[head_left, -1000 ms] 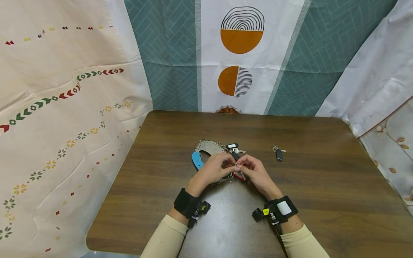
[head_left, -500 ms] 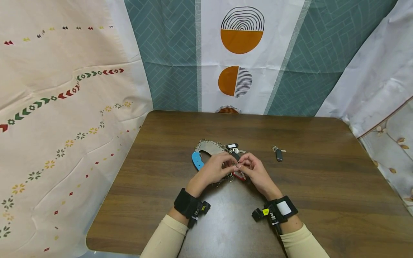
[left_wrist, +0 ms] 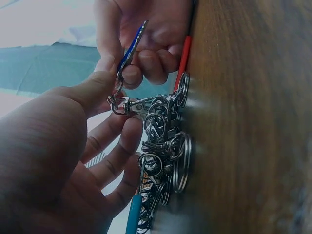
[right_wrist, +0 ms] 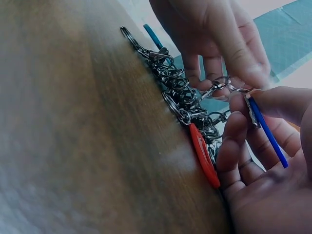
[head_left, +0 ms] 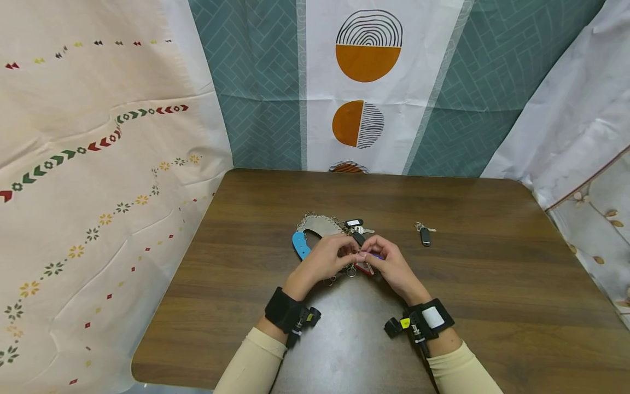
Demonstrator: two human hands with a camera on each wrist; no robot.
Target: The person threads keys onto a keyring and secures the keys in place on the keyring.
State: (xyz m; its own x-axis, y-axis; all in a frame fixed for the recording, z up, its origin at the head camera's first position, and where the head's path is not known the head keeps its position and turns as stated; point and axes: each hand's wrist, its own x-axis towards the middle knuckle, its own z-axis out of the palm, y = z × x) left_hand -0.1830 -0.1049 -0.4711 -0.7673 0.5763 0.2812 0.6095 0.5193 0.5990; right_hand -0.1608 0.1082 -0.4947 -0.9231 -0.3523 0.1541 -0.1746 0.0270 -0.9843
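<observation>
In the head view my left hand (head_left: 331,256) and right hand (head_left: 389,262) meet fingertip to fingertip over a bunch of rings. My left thumb and fingers pinch a small metal swivel clasp (left_wrist: 127,106), which leads into the bunch. From the right wrist, my right thumb and forefinger pinch a key ring (right_wrist: 240,89) at that clasp. A blue key tag (right_wrist: 269,132) and a silver key (right_wrist: 254,116) hang from it across my right palm. Beneath lie many linked clasps and split rings (right_wrist: 178,85), with a red tag (right_wrist: 204,158) beside them.
A grey curved plate (head_left: 320,224) edged with rings and a blue curved piece (head_left: 301,245) lie by my left hand. Beyond my fingers rest black key tags (head_left: 354,222) with keys. Farther right on the wooden table (head_left: 492,262) lies another black key tag (head_left: 425,237).
The blue tag has turned into sight at my right fingers in the head view. Both hands stay almost in place, with only small finger movements.
</observation>
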